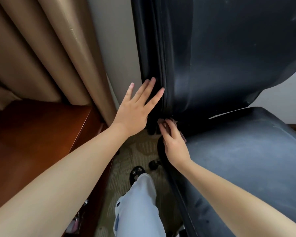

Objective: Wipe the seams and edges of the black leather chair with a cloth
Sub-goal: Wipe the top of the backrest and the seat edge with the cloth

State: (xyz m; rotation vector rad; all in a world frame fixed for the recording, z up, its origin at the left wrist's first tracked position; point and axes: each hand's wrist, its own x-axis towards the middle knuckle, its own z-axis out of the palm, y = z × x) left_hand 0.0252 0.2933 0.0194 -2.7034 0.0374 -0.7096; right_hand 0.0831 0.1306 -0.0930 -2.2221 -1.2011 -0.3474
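Note:
The black leather chair (229, 65) fills the right side, its tall backrest above and its dusty seat (246, 159) below. My left hand (135, 106) lies flat with straight fingers against the backrest's left side edge, along the vertical seam. Just below it, my right hand (173, 139) pinches a small pinkish cloth (175, 123) and presses it into the joint where backrest meets seat at the left edge. Most of the cloth is hidden by my fingers.
A brown wooden desk (32, 142) stands at the left, close to the chair. Beige curtains (41, 48) hang behind it beside a white wall. A chair castor (153, 165) and my shoe (137, 173) are on the patterned carpet in the narrow gap.

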